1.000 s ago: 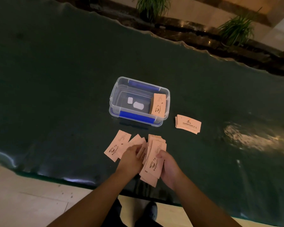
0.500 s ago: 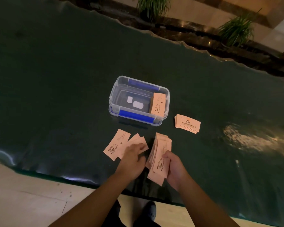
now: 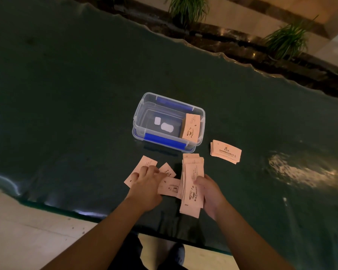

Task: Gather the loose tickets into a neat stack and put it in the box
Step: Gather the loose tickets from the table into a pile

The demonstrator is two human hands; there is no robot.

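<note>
Dark table point(image 3: 66, 94): my right hand point(image 3: 209, 193) clamps ticket stack point(image 3: 192, 184); left hand point(image 3: 146, 184) fingers spread on loose tickets point(image 3: 144, 166) just left.

print on the loose tickets point(image 3: 165, 187) too small, partly under the left hand point(image 3: 147, 183)

Dim, warm indoor light. The dark green surface point(image 3: 66, 94) throws back a blotchy glare patch at right and thin bright glints along its wavy edges. The wide lens bends those edges. The print on the tickets point(image 3: 191, 184) is soft, and the far plants point(image 3: 187, 8) are slightly blurred.
</note>
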